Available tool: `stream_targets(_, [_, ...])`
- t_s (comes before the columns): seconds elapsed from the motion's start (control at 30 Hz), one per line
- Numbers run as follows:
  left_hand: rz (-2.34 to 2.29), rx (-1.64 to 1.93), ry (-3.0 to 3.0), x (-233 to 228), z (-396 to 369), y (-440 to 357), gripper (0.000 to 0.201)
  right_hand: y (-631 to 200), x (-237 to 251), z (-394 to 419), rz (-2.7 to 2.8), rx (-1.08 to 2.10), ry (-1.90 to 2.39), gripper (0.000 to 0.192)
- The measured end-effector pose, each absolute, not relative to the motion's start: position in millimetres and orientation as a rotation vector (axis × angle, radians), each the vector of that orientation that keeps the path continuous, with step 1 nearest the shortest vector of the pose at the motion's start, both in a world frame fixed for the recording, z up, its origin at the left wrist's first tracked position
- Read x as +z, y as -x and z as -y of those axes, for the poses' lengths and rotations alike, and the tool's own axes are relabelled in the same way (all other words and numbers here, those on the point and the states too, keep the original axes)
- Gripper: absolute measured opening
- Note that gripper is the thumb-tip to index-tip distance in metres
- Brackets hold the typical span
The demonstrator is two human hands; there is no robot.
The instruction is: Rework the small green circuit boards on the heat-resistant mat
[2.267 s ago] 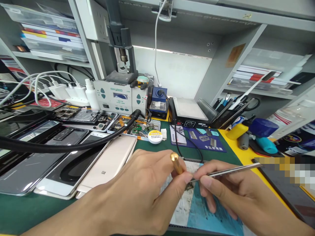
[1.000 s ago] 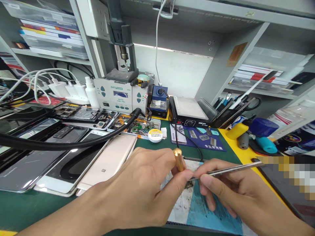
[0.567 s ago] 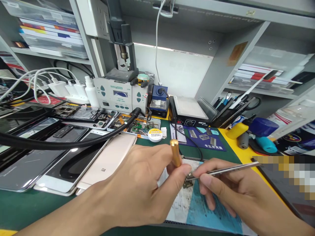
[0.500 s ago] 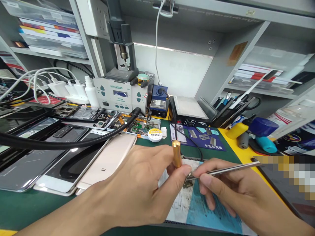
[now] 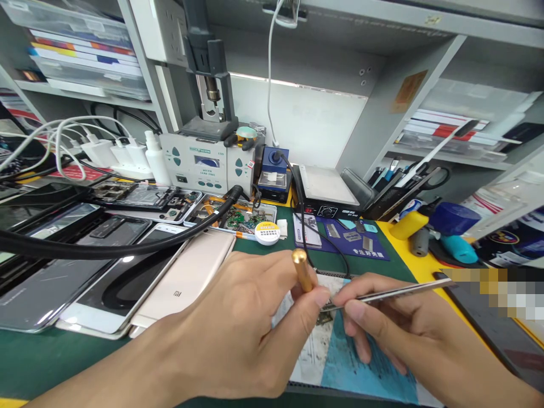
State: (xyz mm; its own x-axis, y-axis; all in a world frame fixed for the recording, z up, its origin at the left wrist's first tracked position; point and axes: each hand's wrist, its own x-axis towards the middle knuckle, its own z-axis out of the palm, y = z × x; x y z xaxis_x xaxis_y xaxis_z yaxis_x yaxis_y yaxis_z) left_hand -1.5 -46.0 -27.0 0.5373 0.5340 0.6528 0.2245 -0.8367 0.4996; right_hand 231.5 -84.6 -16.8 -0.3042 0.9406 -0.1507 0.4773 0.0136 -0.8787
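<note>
My left hand [image 5: 250,317] is closed, its thumb and fingers pinching a slim tool with a round-ended gold metal handle [image 5: 302,271]. That handle stands nearly upright and leans left; its working end is hidden behind the fingers. From the right, my right hand [image 5: 391,323] grips metal tweezers [image 5: 395,291], tips pointing left. The tips reach a small circuit board [image 5: 324,318], which lies under both hands and is largely covered by them. Beneath it is a stained blue-and-white mat [image 5: 361,368]. Whether either tool touches the board, I cannot tell.
Several phones, including a cream phone [image 5: 187,283], lie on the left. A thick black hose [image 5: 127,249] crosses above them. Behind stand a rework station [image 5: 208,164], a parts tray [image 5: 238,231] and a round tin [image 5: 267,233]. Bottles and a dark tablet-like slab [image 5: 488,323] are right.
The top of the gold handle has tipped slightly left and down. My right hand and the tweezers look almost unmoved.
</note>
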Motion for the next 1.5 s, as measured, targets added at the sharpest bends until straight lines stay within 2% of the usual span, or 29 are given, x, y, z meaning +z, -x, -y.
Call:
stream_targets(0.43, [-0.634, 0.970, -2.488, -29.0, 49.6, 4.5, 0.015, -232.1, -18.1, 84.8, 1.807, 1.247, 1.427, 0.036])
stream_targets(1.13, [-0.597, 1.080, -2.474, -26.1, 47.5, 2.5, 0.014, -231.1, -17.8, 85.2, 1.778, 1.264, 1.416, 0.032])
stream_targets(1.5, [-0.614, 1.023, -2.464, -26.3, 47.5, 2.9, 0.013, -230.1, -16.1, 84.9, 1.798, 1.224, 1.437, 0.034])
